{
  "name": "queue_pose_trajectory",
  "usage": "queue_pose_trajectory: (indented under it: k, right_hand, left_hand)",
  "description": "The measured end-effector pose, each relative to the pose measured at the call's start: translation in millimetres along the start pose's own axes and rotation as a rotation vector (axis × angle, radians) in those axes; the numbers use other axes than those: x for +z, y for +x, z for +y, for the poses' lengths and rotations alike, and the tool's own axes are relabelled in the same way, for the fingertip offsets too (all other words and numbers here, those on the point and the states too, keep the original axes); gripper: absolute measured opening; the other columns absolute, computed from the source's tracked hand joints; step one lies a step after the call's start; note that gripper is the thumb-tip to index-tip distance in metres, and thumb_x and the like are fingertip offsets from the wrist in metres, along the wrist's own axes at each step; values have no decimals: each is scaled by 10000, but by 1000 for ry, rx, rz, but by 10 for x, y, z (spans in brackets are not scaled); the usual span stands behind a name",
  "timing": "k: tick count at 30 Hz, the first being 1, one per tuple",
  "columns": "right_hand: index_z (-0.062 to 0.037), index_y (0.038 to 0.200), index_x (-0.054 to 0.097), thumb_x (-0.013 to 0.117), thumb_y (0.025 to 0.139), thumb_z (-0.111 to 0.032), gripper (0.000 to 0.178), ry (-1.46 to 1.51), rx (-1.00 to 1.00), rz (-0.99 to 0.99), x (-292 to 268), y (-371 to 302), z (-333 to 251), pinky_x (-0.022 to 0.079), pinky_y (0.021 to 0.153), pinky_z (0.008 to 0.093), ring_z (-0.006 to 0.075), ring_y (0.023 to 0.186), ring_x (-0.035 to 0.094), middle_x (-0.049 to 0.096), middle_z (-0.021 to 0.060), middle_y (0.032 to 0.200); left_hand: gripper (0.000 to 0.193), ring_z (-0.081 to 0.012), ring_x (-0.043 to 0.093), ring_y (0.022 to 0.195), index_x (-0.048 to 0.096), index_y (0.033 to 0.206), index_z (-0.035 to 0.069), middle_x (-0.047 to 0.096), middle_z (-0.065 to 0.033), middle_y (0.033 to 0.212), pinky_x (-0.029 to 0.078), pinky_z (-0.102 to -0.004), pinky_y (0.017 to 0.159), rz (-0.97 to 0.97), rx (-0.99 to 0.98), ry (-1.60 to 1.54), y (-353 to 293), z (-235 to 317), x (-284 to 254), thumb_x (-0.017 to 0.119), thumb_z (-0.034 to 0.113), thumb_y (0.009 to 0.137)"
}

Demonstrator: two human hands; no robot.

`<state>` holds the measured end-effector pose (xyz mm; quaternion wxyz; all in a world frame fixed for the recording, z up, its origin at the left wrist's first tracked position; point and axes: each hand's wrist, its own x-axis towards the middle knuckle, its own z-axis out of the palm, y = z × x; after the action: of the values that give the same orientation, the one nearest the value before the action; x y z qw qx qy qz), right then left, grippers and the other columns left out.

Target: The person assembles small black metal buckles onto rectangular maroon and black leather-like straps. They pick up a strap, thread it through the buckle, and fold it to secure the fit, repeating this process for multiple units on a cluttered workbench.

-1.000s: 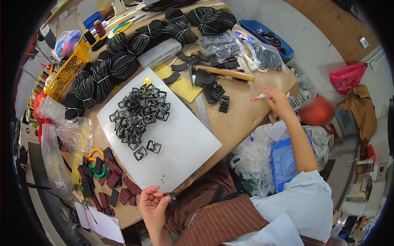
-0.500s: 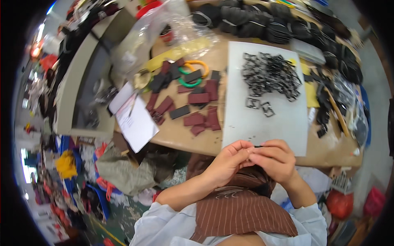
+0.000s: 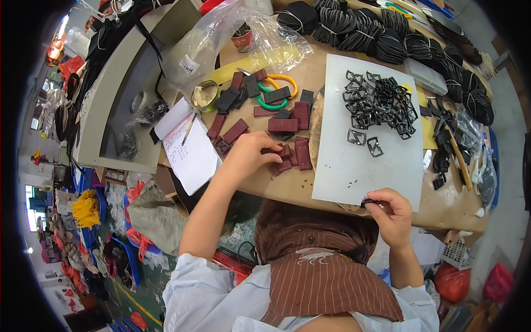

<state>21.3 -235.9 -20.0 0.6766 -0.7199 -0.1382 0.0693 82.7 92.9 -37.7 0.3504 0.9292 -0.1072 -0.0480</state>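
My left hand (image 3: 249, 159) reaches into the maroon folded pieces (image 3: 301, 154) on the table, thumb and fingertips closed around one small maroon piece (image 3: 284, 151). Low over the near right corner of the white board (image 3: 337, 171), my right hand (image 3: 394, 214) pinches a small black piece (image 3: 366, 203); its exact kind is hard to make out. A heap of black buckles (image 3: 384, 105) covers the board's far part. Two single buckles, one of them a square frame (image 3: 356, 136), lie at the heap's near side. Tiny dark bits are scattered near the board's front.
Scissors with green and orange handles (image 3: 296, 83) lie among black and maroon pieces. An open tin (image 3: 206, 96) and a notebook with a pen (image 3: 191, 160) are to the left. Bundled black cords (image 3: 354, 30) line the back. A wooden-handled tool (image 3: 459, 160) rests at the right.
My hands were together at the board's front edge. The left has moved away to the maroon pieces; the right stays near that edge with the black piece. The view has shifted slightly.
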Motion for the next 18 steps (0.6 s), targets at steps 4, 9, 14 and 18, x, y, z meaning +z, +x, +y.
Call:
queue_pose_trajectory:
  k: [4,9,14,18]
  right_hand:
    - [34,961,615,609,775,91,194,38,-1,-4,5,-23,-10,479,744,240,137,834,598,614,93,905]
    - [34,962,610,612,779,86,190,101,74,22,33,-35,17,471,725,223,114,815,584,603,94,917]
    - [34,939,612,638,749,90,200,106,-1,55,-13,-29,-40,463,684,213,102,747,566,616,109,892]
    - [8,881,620,696,656,124,264,386,-304,-155,36,14,-372,492,638,251,160,745,620,644,140,805]
  left_hand:
    - [196,-256,601,734,684,877,30,625,-102,808,478,-312,657,12,68,-44,9,-99,-9,715,133,713]
    - [153,-266,604,737,636,948,36,616,-114,846,483,-320,664,394,30,347,-198,40,382,613,75,802]
    - [168,-209,628,810,562,1026,29,639,-96,921,499,-300,707,744,-104,-138,-68,288,416,535,42,861]
    - [202,-123,609,859,525,1085,-1,633,-99,990,509,-264,730,198,-146,-1190,-233,1108,501,523,69,896]
